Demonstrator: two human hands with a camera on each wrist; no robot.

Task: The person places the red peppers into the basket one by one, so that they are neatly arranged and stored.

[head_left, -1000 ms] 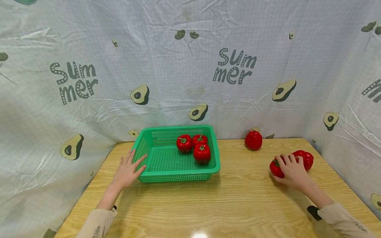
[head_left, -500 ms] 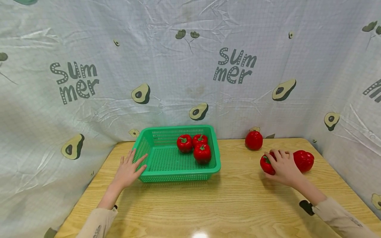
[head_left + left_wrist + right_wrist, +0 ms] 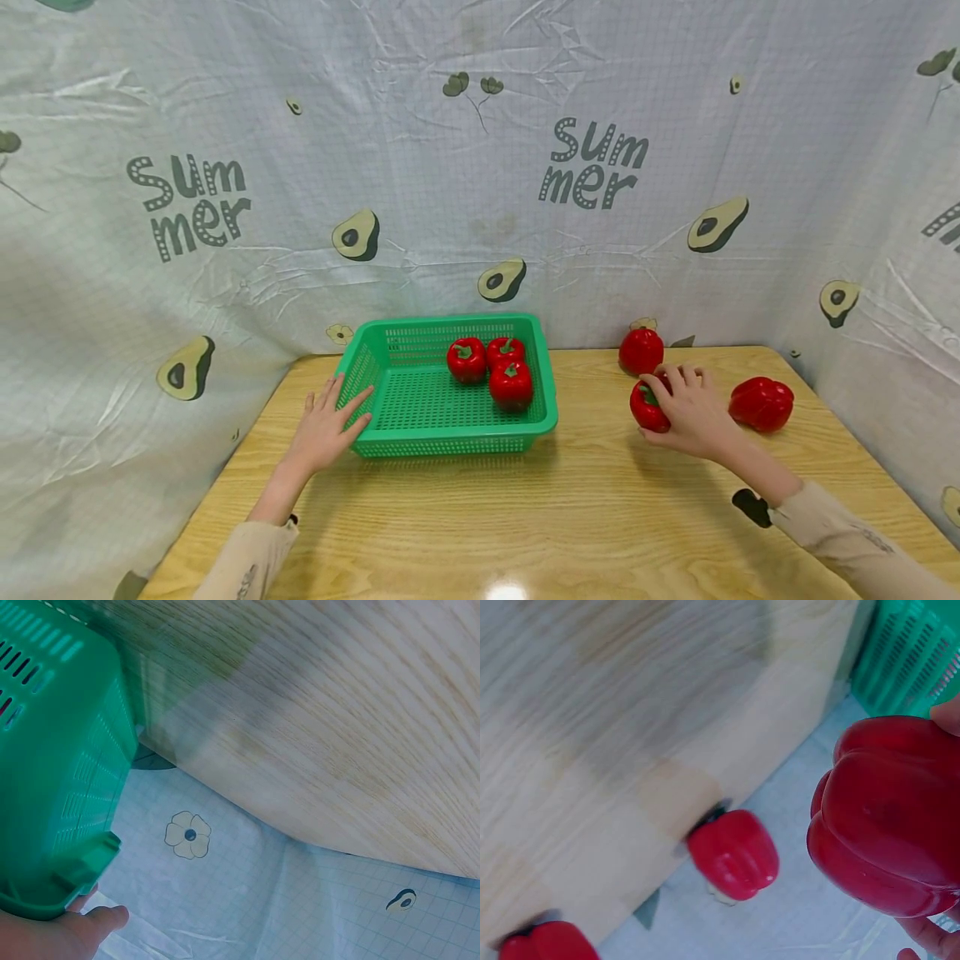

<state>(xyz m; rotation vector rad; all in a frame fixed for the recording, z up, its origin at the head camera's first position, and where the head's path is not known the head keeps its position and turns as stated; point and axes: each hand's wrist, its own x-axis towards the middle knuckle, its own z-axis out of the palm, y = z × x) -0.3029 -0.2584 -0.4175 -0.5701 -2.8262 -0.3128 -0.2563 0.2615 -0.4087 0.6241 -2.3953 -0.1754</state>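
My right hand [image 3: 696,418] grips a red bell pepper [image 3: 647,412] over the right half of the table, its stem facing the basket. The right wrist view has this held pepper [image 3: 889,817] large at its right side. At the left, my left hand [image 3: 318,435] rests on the side of a green plastic basket [image 3: 450,435] with fingers spread. In the left wrist view a few fingertips [image 3: 112,918] show beside the basket's rim [image 3: 82,877]. Three red bell peppers [image 3: 512,386] sit in the basket's right part.
Two more red bell peppers lie on the wooden table [image 3: 480,517]: one pepper [image 3: 641,352] at the back edge, another pepper [image 3: 762,404] near the right edge. A printed cloth [image 3: 420,167] hangs behind the table and along both sides.
My right hand has moved left with the bell pepper, away from the one at the right edge, which now shows fully. The left hand and basket have stayed in place.
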